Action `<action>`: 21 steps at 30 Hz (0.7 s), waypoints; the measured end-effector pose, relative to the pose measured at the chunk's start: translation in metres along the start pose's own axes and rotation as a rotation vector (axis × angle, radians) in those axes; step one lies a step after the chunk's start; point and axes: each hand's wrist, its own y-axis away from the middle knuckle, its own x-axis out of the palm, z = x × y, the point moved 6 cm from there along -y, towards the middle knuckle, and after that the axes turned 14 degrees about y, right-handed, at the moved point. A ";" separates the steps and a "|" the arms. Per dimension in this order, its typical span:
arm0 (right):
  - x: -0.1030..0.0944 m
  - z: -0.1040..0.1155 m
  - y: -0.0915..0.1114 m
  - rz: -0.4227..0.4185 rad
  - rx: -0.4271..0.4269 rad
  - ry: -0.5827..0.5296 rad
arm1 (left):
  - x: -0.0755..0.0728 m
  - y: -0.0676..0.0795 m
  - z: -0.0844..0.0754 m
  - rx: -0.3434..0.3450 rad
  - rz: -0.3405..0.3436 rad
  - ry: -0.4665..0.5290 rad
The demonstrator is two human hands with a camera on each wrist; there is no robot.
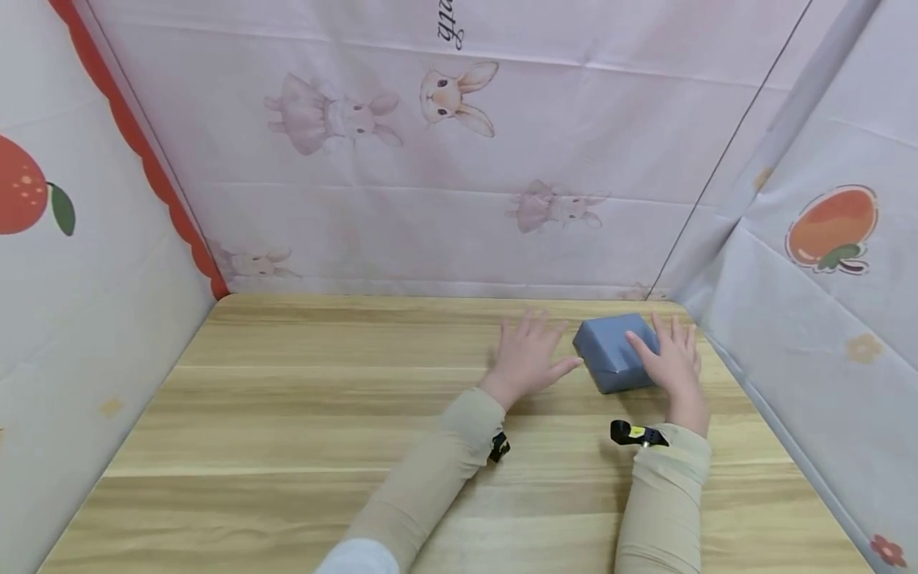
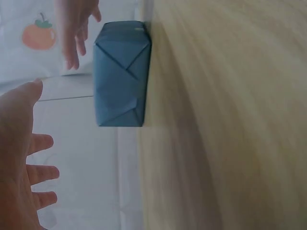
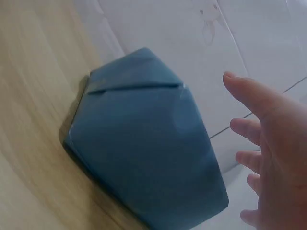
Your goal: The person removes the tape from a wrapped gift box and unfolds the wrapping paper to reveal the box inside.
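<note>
A box wrapped in blue paper (image 1: 613, 351) lies on the wooden table near its far right corner. In the left wrist view the box (image 2: 122, 76) shows an end with folded paper flaps. My left hand (image 1: 527, 359) is just left of the box, fingers spread, touching nothing that I can see. On the other side, my right hand (image 1: 672, 363) has its fingers spread, and its thumb overlaps the box's right part in the head view. The right wrist view shows a gap between the right hand (image 3: 283, 148) and the box (image 3: 148, 148).
The wood-grain table (image 1: 287, 446) reaches a back wall covered with rabbit-print cloth (image 1: 402, 207). Fruit-print cloth (image 1: 825, 319) hangs along the right side, close to the right hand. A similar cloth (image 1: 64, 303) with a red scalloped edge lines the left.
</note>
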 end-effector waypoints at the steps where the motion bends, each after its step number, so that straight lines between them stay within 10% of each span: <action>1: 0.002 -0.003 0.000 0.012 0.001 -0.002 | 0.003 -0.002 -0.002 -0.004 0.008 -0.002; 21: 0.019 -0.021 -0.005 0.146 -0.076 -0.024 | 0.046 -0.025 -0.043 0.041 0.227 -0.102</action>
